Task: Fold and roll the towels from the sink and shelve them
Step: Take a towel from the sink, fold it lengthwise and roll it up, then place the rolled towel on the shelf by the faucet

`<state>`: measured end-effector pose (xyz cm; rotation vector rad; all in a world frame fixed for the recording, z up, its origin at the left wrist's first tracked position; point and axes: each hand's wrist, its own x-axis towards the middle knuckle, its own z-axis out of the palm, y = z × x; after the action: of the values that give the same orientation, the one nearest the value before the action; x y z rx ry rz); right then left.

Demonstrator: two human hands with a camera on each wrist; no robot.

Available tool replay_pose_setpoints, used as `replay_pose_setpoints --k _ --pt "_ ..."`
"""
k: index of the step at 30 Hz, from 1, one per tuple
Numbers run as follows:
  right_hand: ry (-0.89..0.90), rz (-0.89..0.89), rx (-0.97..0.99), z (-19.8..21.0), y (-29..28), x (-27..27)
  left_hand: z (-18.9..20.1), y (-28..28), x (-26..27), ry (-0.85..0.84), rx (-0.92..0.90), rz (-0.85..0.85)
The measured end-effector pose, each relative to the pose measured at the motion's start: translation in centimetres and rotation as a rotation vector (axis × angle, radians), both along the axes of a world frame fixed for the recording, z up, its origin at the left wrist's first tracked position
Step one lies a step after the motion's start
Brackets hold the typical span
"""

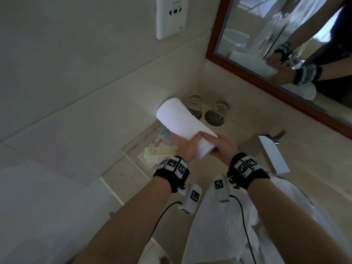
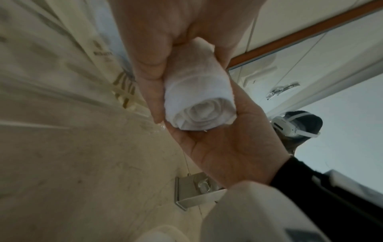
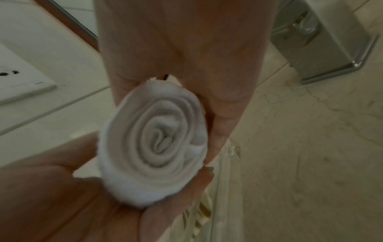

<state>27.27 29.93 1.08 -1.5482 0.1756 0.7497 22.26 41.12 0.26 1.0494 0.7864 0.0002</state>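
Observation:
A white towel rolled into a tight cylinder is held above the counter, pointing away toward the wall corner. My left hand grips its near end from the left, thumb over the top. My right hand cups the same end from the right and below. The left wrist view shows the spiral end of the roll lying in the right hand's palm, with left fingers around it. In the right wrist view the spiral fills the middle. More white towels lie heaped in the sink below my wrists.
Two drinking glasses stand in the counter's back corner. A clear tray of toiletries sits left of my hands. A chrome faucet stands to the right, under a wood-framed mirror. A socket plate is on the wall.

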Motion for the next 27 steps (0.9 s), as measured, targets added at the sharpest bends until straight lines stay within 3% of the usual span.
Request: replay_pose_setpoints --k 5,11,19,22,27 --pt "-0.105 -0.105 -0.082 -1.0 -0.8 1.7 0.2 -0.5 2.1 0.051 -0.044 -0.104" --pt "-0.138 -0.140 -0.150 -2.0 -0.4 3.6 -0.7 -1.0 3.5 0.111 0.173 -0.088" --pt "-0.089 -0.144 -0.100 -2.3 -0.5 3.7 -2.2 -2.0 3.0 0.027 0.087 -0.029" --pt "-0.058 -0.144 -0.093 -1.9 -0.8 3.3 -1.4 -1.7 2.2 0.039 0.226 -0.013" --pt "-0.036 -0.155 -0.063 -1.4 -1.7 2.5 -0.5 -1.2 0.3 0.209 0.434 -0.010"
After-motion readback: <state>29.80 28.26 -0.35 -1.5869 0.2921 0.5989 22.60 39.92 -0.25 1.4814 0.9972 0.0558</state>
